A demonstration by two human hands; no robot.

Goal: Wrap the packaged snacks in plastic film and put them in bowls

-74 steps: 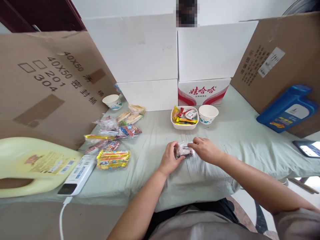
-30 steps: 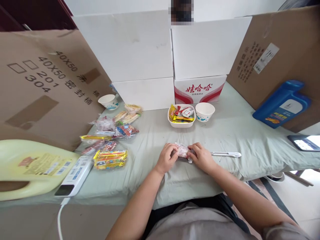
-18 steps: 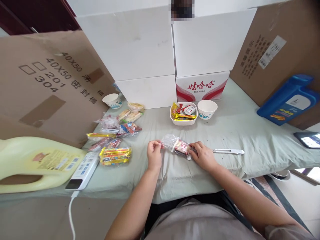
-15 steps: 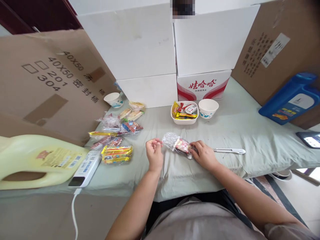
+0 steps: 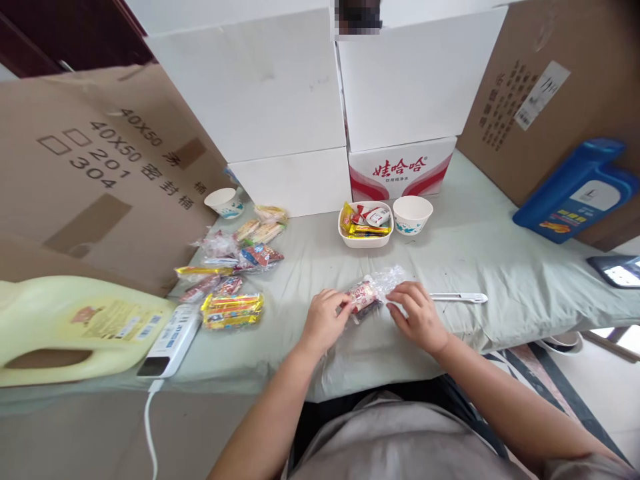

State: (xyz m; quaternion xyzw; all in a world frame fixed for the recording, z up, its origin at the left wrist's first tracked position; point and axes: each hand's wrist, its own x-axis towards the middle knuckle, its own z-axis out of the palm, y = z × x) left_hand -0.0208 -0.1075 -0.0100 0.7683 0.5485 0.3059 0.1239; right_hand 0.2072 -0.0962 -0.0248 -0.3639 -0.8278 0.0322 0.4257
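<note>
My left hand point(image 5: 323, 323) is pinching the packet point(image 5: 362, 295) from nine o'clock; my right hand point(image 5: 420, 319) is resting at three, grip unclear.

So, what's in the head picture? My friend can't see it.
The left hand holds a wrapped snack on green cloth; the right hand is by its clear wrapper. Behind are a tub and a cup; more snacks lie left.

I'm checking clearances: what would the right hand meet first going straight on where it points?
The right hand would likely meet the clear plastic wrapper first; they may be touching.
</note>
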